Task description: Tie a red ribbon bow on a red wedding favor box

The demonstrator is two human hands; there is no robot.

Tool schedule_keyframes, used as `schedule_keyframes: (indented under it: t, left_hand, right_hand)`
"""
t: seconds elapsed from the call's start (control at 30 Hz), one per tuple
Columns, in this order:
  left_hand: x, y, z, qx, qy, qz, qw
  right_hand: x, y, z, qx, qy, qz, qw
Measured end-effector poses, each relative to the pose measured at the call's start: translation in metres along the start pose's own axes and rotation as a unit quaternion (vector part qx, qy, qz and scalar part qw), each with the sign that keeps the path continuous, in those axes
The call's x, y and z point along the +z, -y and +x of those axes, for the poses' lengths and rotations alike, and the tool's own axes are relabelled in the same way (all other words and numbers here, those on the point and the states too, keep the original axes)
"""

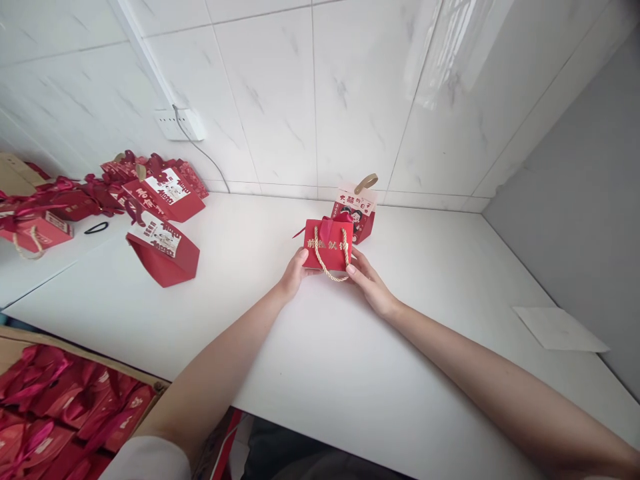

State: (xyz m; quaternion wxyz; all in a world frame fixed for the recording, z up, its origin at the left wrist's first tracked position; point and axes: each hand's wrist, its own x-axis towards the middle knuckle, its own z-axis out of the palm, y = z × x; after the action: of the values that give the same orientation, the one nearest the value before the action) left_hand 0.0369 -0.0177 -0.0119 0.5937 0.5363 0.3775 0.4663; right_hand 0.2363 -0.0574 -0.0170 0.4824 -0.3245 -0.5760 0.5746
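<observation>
A small red gift bag [329, 257] with gold lettering, a twisted gold cord handle and a red ribbon bow is held between my two hands over the white table. My left hand [295, 272] grips its left side, thumb on the front face. On the opposite side my right hand [369, 283] closes around the lower right corner. The fingers behind the bag are partly hidden. Right behind it stands a red gift box [363, 225] with a pink printed top and a tan loop handle, its lower left covered by the bag.
Red gift boxes with white printed labels [163, 263] stand at left, near more ribboned boxes [83, 202] and a black band [96, 228]. A carton of red boxes [65, 407] is at lower left. White paper [560, 329] lies right. A wall socket [179, 125] has a cable.
</observation>
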Motion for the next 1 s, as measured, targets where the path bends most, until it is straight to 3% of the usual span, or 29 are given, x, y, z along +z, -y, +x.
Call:
schedule_keyframes:
  t: [0.2, 0.63, 1.0]
  left_hand:
    - [-0.003, 0.000, 0.000, -0.004, 0.012, 0.059, 0.998]
    - [-0.002, -0.001, -0.001, -0.005, 0.039, 0.094, 0.995]
    - [-0.006, 0.007, -0.001, 0.036, 0.058, 0.120, 0.990]
  right_hand:
    - [-0.004, -0.002, 0.002, 0.015, -0.004, 0.011, 1.000]
    - [-0.004, -0.004, 0.000, -0.060, -0.063, -0.099, 0.991]
    - [-0.004, -0.008, 0.000, -0.099, -0.090, -0.123, 0.983]
